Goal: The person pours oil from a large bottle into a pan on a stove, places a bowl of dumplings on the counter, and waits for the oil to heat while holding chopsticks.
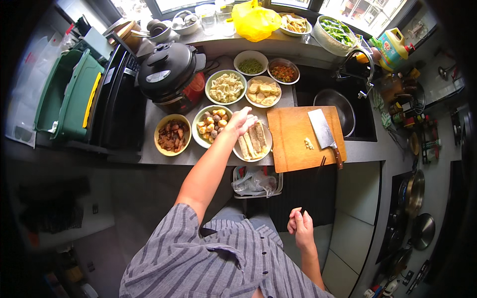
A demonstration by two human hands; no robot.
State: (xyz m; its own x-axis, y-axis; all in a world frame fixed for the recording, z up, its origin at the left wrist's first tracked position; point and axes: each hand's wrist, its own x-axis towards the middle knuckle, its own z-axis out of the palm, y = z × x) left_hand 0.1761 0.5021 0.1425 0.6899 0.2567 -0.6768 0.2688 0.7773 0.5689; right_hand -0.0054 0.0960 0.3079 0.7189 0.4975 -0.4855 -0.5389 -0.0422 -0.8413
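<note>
My left hand (241,121) reaches palm up, fingers apart, over a plate (269,146) of pale stuffed rolls (257,139). Nothing lies in its palm. Beside its wrist stands a bowl of halved round pieces with yellow-orange and brown surfaces (211,123). Lower, in front of the cabinets, my right hand (301,227) is closed around what look like dark chopsticks (322,161). Their tips show at the front edge of a wooden cutting board (290,130); their middle is lost against the dark cabinet. A cleaver (322,128) and a small chopped pale heap (309,143) lie on the board.
A black electric pressure cooker (167,74) stands left of several food bowls, including browned meat chunks (173,135). A sink with a metal basin (337,111) and faucet (367,70) lies right. Below the counter edge sits a bin (257,182) with plastic bags.
</note>
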